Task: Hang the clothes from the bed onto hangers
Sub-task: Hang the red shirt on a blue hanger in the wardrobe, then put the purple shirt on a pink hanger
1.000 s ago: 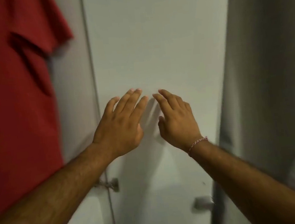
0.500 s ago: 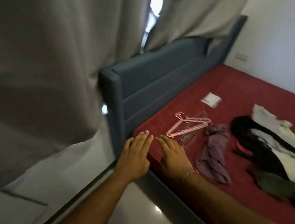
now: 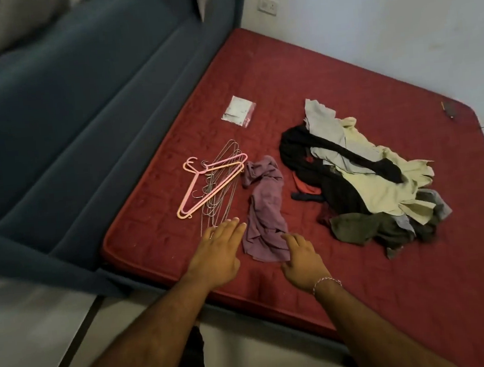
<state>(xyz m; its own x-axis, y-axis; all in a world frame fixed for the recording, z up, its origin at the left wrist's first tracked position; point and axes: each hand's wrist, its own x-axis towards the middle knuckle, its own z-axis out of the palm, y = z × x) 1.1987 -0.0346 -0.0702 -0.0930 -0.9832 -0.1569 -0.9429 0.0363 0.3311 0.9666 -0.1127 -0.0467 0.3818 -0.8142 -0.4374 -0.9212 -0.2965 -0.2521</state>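
Purple garment (image 3: 265, 210) lies between both hands, hangers (image 3: 214, 182) just beyond the left hand (image 3: 216, 257); left hand and right hand (image 3: 303, 258) flat, fingers released, holding nothing.

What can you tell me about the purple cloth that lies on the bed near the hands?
The purple cloth is a dull mauve garment of soft, thin-looking fabric, crumpled into a long strip; its kind cannot be told. It lies flat on the red mattress, apart from the clothes pile on one side, its top corner close to the pink hangers on the other. The right hand reaches its lower edge with the fingertips; real touch is unclear. The left hand hovers beside it.
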